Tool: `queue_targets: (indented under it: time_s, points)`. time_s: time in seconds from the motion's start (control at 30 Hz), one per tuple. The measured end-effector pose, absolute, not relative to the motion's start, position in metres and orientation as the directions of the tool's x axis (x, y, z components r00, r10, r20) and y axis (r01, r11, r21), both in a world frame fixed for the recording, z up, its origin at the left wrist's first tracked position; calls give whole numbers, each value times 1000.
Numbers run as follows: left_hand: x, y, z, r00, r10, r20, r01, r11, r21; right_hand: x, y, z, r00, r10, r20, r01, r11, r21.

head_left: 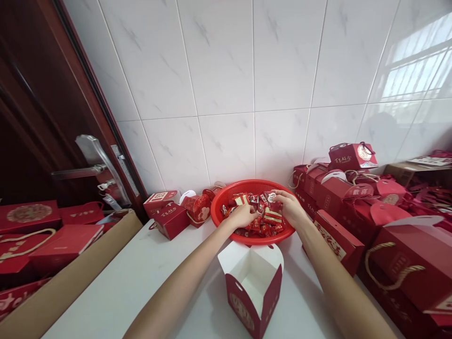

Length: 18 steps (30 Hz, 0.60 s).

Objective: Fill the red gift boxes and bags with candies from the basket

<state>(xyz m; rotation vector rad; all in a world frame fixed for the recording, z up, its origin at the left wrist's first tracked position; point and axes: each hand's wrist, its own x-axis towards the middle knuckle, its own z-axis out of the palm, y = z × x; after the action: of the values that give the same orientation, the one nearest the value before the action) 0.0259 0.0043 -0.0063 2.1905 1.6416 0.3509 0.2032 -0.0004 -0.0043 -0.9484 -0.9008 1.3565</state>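
Observation:
Both my hands are over a red plastic basket (216,217) filled with wrapped candies (265,230) in red and cream wrappers. My left hand (243,215) dips into the candies with its fingers bent together; what they hold, if anything, is hidden. On the basket's right side, my right hand (286,206) pinches a small wrapped candy (271,197) with a pale, patterned face. Between my forearms, in front of the basket, stands an open red gift box (243,301). Its flaps are up and its white inside shows no contents.
Closed red gift boxes (172,219) stand left of the basket. Many more boxes (337,193) are piled along the right side. A cardboard carton (88,268) of red boxes is at the left, beside a dark door with a metal handle (79,172). White tiles cover the wall behind.

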Motion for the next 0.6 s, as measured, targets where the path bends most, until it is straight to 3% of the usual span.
queue_targets:
  time_s: [0.17,0.3,0.47,0.6]
  points:
    - [29,8,0,277,960,-45,866,-230,444,204,1,-2,65,998,-2,-458,28,-889]
    - [25,11,11,385,919,-81,835,-310,455,203,0,1,78,997,-11,-476,28,-879]
    - [5,18,29,465,877,-118,845,-400,355,202,-3,3,71,997,-31,-482,7,-876]
    - [-14,18,40,466,809,-358,873,-354,336,202,-2,2,75,996,-40,-472,0,-882]
